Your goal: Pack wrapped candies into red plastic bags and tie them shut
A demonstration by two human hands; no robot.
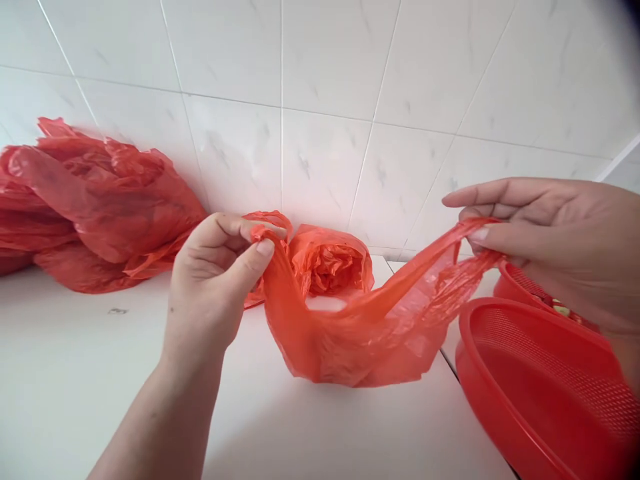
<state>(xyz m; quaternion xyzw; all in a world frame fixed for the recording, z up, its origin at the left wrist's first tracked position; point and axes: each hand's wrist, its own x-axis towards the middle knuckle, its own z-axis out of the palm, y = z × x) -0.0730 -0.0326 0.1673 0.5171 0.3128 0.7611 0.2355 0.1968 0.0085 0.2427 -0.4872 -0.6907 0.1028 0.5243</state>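
A thin red plastic bag (350, 340) hangs stretched between my two hands, sagging in the middle just over the white tabletop. My left hand (215, 273) pinches one handle of it between thumb and index finger. On the other side, my right hand (545, 233) grips the opposite handle between thumb and fingers. Behind the bag, another crumpled red plastic bag (333, 263) rests against the wall, its mouth turned my way. More red plastic (270, 217) shows just behind my left fingertips, partly hidden by them.
A large heap of red plastic bags (110, 207) lies at the left against the tiled wall (325, 67). At the right stands a red perforated basket (530, 387). Behind it a second red basket (520, 283) holds something, partly covered by my right hand. White tabletop (240, 427) lies below.
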